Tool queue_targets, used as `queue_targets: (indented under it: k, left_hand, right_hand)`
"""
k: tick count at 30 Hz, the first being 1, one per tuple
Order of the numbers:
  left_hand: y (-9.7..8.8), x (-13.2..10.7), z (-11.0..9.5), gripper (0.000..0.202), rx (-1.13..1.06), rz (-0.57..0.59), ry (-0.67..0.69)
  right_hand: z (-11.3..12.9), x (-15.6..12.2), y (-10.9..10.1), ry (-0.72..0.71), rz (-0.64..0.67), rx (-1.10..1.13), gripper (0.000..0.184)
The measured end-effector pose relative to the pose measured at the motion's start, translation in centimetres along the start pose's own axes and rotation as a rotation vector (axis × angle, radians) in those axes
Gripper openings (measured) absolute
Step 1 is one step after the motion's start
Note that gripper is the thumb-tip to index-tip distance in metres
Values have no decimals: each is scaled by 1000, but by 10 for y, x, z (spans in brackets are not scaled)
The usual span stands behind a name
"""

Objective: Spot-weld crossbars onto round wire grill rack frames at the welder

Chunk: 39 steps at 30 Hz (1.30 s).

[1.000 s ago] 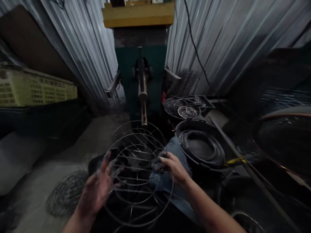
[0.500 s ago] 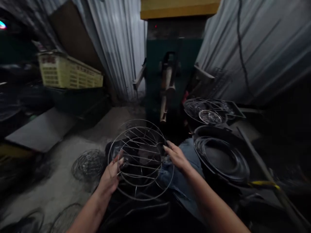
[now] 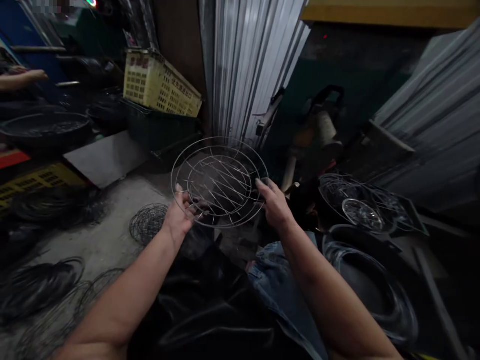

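A round wire rack [image 3: 221,182] made of concentric rings and cross wires is held up in front of me, above my lap. My left hand [image 3: 180,212] is closed around its lower left rim, with the thumb on top and the fingers beneath. On the opposite side my right hand [image 3: 274,202] pinches the right rim between thumb and fingers. Below the rack lie a dark apron [image 3: 210,300] and a blue denim leg [image 3: 277,270].
A green machine [image 3: 300,100] stands ahead on the right. Black tubs hold wire rings [image 3: 375,280] to my right. Wire bundles [image 3: 148,222] lie on the left floor near a yellow crate [image 3: 161,87]. Another person's hand [image 3: 35,76] shows at far left.
My view has turned to the left. Both hands have lifted the wire rack farther up and away from my lap, keeping hold of its rim.
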<state>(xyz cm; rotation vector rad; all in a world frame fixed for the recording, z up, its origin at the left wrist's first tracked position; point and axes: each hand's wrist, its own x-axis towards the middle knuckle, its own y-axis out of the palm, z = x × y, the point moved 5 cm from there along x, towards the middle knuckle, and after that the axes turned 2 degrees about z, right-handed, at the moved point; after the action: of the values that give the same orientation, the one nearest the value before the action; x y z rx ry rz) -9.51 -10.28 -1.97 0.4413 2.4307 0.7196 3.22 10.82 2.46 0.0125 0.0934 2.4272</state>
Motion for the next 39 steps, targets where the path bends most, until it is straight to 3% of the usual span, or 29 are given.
queue_targets:
  k: [3, 6, 8, 11, 14, 19, 24, 27, 30, 35, 39]
  left_hand:
    - [8, 42, -16, 47, -83, -48, 30]
    - [21, 90, -32, 48, -238, -108, 69]
    - [28, 123, -41, 45, -338, -151, 110]
    - [27, 169, -49, 40, -491, -205, 177]
    - [7, 209, -49, 39, -607, -235, 230]
    - [-55, 259, -46, 39, -578, -399, 270]
    - [-100, 289, -47, 42, -494, -560, 235]
    - [-112, 297, -49, 36, -458, -595, 226]
    - [-118, 298, -55, 35, -421, -628, 288]
    - [-111, 304, -45, 36, -440, -620, 238]
    - [-76, 307, -26, 34, -476, -528, 224]
  right_hand:
    - [-20, 21, 8, 96, -14, 144, 54]
    - [-56, 50, 10, 194, -80, 100, 52]
    - [-85, 73, 11, 238, -131, -36, 52]
    - [-134, 112, 20, 281, -53, -418, 51]
    - [-188, 155, 32, 324, 63, -751, 45]
    - [-275, 232, 46, 370, 168, -1025, 58]
    - [-350, 297, 60, 445, 261, -1233, 74]
    - [-383, 322, 66, 473, 296, -1295, 80]
    - [-405, 334, 66, 498, 302, -1316, 68]
    - [-422, 345, 59, 503, 282, -1288, 40]
    - [-420, 352, 58, 499, 295, -1235, 32]
